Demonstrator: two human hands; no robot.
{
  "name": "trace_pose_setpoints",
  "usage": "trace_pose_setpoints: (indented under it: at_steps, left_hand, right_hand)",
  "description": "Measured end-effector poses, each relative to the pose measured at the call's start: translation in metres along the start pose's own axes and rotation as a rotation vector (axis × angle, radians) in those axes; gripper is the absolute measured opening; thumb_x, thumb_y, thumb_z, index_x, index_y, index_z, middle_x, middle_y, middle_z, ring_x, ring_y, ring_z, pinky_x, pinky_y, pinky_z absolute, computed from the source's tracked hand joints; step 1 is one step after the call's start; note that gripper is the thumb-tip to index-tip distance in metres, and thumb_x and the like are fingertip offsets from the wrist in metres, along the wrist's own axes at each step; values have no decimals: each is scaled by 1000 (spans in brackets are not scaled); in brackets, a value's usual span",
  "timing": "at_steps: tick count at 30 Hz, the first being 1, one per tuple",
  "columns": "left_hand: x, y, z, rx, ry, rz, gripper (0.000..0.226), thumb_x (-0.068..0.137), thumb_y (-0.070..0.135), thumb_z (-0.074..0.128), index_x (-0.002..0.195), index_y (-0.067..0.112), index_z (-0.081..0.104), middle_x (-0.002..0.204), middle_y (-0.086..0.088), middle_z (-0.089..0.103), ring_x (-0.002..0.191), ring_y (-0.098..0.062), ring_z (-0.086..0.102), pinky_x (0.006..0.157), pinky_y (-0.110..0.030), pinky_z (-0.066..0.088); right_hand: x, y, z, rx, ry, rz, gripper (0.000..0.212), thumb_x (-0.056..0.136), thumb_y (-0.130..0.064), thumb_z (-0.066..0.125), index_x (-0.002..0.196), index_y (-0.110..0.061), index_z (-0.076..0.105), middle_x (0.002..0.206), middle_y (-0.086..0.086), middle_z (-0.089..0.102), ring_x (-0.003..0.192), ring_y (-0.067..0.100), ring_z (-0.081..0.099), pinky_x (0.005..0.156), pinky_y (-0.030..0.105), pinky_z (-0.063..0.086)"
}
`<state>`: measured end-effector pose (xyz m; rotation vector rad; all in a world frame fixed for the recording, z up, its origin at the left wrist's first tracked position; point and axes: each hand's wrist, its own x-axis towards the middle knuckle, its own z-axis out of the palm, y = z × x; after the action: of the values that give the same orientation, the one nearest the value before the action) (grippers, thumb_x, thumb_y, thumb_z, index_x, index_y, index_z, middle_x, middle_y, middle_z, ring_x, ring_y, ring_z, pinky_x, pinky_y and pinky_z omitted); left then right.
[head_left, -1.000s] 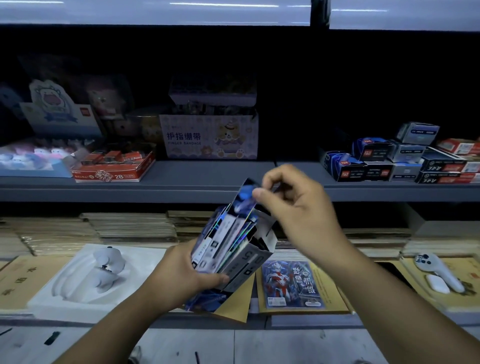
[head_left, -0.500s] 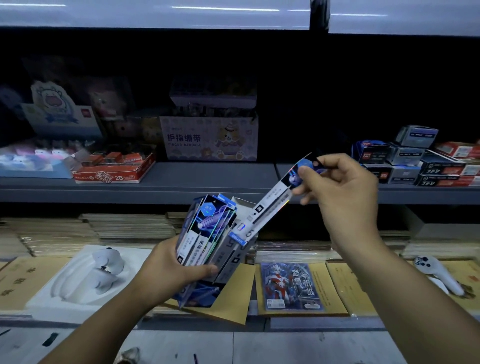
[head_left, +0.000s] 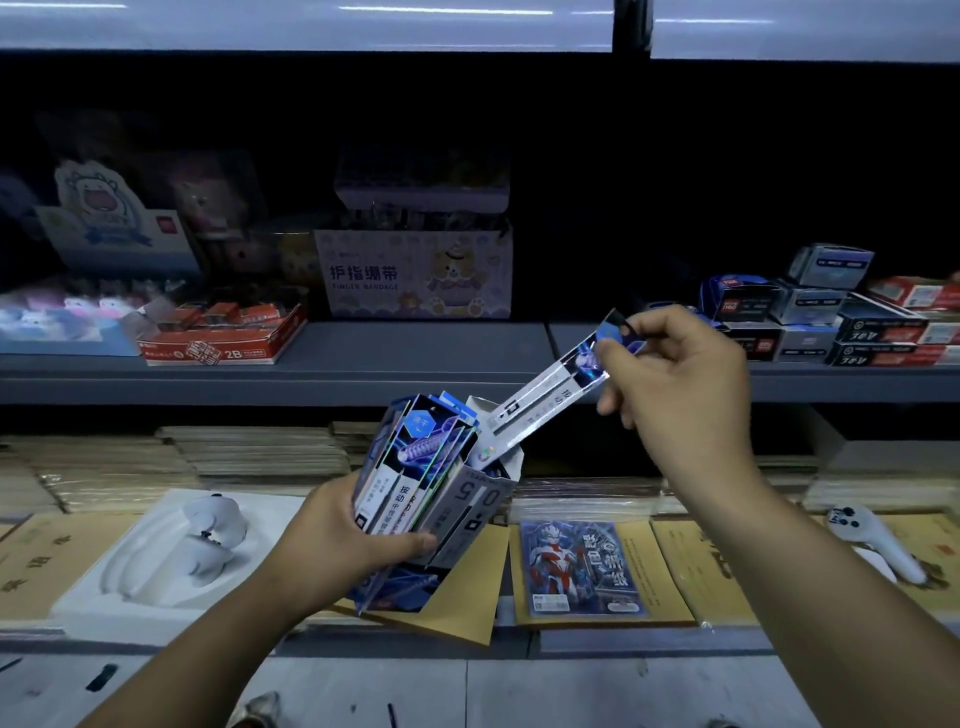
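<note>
- While I watch both hands from the head camera, my left hand (head_left: 353, 540) grips an open box (head_left: 470, 512) from the side, fingers and thumb curled round its lower half.
- The box stands almost upright in the air in front of the lower shelf (head_left: 649, 636), top flap torn up. Slim blue-and-white packets (head_left: 415, 457) fan out of its mouth.
- My right hand (head_left: 680, 374) pinches the top end of a single packet (head_left: 545, 413) between thumb and forefinger, the other fingers curled loosely beneath.
- That packet slants up to the right, its lower end at the box's mouth and its upper end in front of the grey shelf (head_left: 415, 358).
- Open air lies between the two hands. Above the grey shelf there is a dark gap between the bandage carton (head_left: 415, 275) and the small boxes (head_left: 810, 312).
- Those small boxes are stacked just behind my right knuckles, so room on that side is tight.
- Under the box a brown envelope (head_left: 457, 597) pokes out over the lower shelf's front edge, with a card pack (head_left: 576, 566) lying flat just beside it.
- A white tray (head_left: 156, 587) sits to the left and a white controller (head_left: 878, 545) to the right, both well apart from the hands.
- Brown stacks of notebooks (head_left: 249, 452) fill the back of the lower shelf. The room is dim, with a lit strip overhead.
</note>
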<state>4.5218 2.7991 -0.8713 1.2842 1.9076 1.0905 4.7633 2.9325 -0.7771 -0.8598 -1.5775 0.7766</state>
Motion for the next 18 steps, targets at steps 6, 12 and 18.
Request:
trace_pose_setpoints:
  at_steps: [6,12,18]
  left_hand:
    - [1,-1,1,-5,1,-12,43,64,27,94,100,23,70,92,10,79,85,-9,76,73,-30,62]
    - [-1,4,2,-28,24,2,43,64,26,94,100,26,70,92,14,79,85,-6,75,71,-26,60]
    - [-1,4,0,-32,2,-9,45,64,27,94,101,24,69,93,11,79,85,-9,76,74,-32,63]
  right_hand:
    - [-12,-6,11,-114,-155,-68,11,95,-16,71,88,-20,63,51,4,67,41,7,57,52,21,45]
    - [-28,4,27,-321,-486,-74,15,90,-22,77,95,-25,63,75,-5,65,51,5,53,52,22,45]
    - [-33,6,33,-278,-463,-101,10,95,-20,69,99,-26,63,77,-12,67,56,10,60,61,31,56]
